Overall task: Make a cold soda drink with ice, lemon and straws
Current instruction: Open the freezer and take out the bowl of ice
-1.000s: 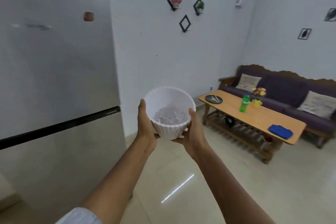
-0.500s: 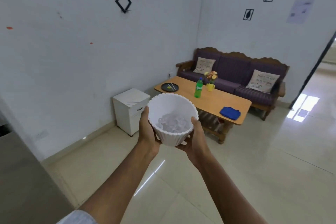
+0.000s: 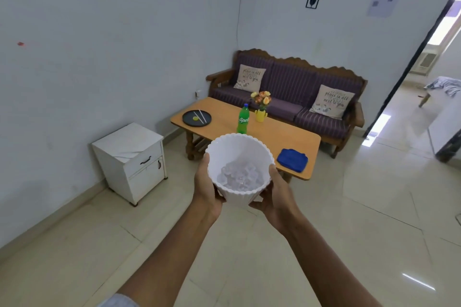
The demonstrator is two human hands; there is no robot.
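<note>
— Where was the ice when you looked?

— In a white fluted bowl (image 3: 225, 154), a heap of clear ice cubes (image 3: 239, 175) sitting at the bottom. The person carried it out in front of the chest, over the tiled floor (image 3: 374, 244), not resting on anything.

— Held how?

— Both hands clamped on it. The left hand (image 3: 205, 188) was pressed against the bowl's side at about nine o'clock, thumb up along the wall; the right hand (image 3: 277, 193) cupped it from about four o'clock, partly underneath. The fingers behind the bowl I couldn't see.

— And the rest of the drink things?

— On the wooden coffee table (image 3: 279, 136), straight ahead at twelve o'clock from the bowl. A green soda bottle (image 3: 243, 119) with a blue cap stood upright near the middle, just beyond the bowl's rim from where the person looked. At about eleven o'clock, towards the table's left end, lay a black plate (image 3: 190, 121) with a small lemon piece (image 3: 195, 118) and two white straws (image 3: 201, 116) across it.

— Anything else on that table?

— A yellow pot of flowers (image 3: 261, 107) just beside the bottle, at one o'clock, and a folded blue cloth (image 3: 292, 159) near the front right corner, at about three o'clock from the bowl. Behind the table ran a purple sofa (image 3: 294, 87) with two cushions, and a white cabinet (image 3: 129, 157) stood against the wall at nine o'clock.
</note>
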